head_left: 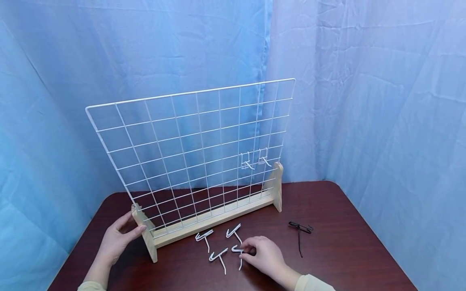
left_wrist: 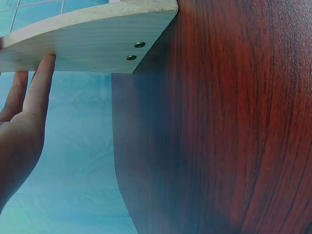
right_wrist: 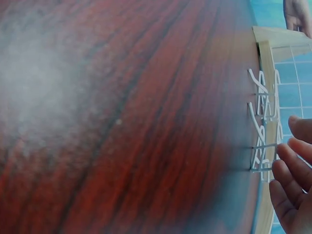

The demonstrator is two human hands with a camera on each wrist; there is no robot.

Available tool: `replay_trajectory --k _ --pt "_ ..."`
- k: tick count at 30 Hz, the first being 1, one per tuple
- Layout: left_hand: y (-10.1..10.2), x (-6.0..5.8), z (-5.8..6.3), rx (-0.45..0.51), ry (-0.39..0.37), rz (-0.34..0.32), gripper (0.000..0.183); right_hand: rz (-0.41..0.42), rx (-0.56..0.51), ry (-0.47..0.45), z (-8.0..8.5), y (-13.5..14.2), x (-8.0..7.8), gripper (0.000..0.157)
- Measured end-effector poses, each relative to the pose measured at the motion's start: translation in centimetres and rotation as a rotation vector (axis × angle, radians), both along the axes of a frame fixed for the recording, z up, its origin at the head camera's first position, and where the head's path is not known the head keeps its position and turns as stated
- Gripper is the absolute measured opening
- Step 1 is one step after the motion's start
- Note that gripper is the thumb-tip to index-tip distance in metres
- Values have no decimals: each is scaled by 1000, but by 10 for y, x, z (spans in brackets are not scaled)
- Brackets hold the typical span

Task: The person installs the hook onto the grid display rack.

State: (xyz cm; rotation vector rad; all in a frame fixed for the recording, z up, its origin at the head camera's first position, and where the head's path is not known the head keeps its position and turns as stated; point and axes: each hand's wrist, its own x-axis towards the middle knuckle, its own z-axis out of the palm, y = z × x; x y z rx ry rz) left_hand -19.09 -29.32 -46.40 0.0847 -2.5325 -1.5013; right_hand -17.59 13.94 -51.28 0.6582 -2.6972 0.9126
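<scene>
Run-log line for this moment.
left hand: holds wooden support | right hand: at white hook, grip unclear | two hooks: hung on wire grid | black hook: on table

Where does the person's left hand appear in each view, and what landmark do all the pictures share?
Head: left hand, lower left, at the stand's left wooden side.
Left wrist: left hand, left edge.
Right wrist: left hand, top right corner.
Shared landmark: red-brown tabletop.

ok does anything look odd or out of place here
One black T-shaped wire hook lies alone on the dark red wood-grain table, right of four grouped white wire hooks, so its colour and position stand out. Nothing looks spilled or damaged.
</scene>
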Motion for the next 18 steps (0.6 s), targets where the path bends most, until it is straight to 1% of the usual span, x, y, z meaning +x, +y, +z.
replay_trajectory --k 5,13,18 --pt "0 0 1 0 -6 -3 66 8 16 12 -2 0 2 17" --pt "0 0 0 -10 -8 -2 66 -20 49 16 -4 1 2 18" --pt "0 0 0 -13 -6 -1 66 -37 70 -13 -4 5 -1 19"
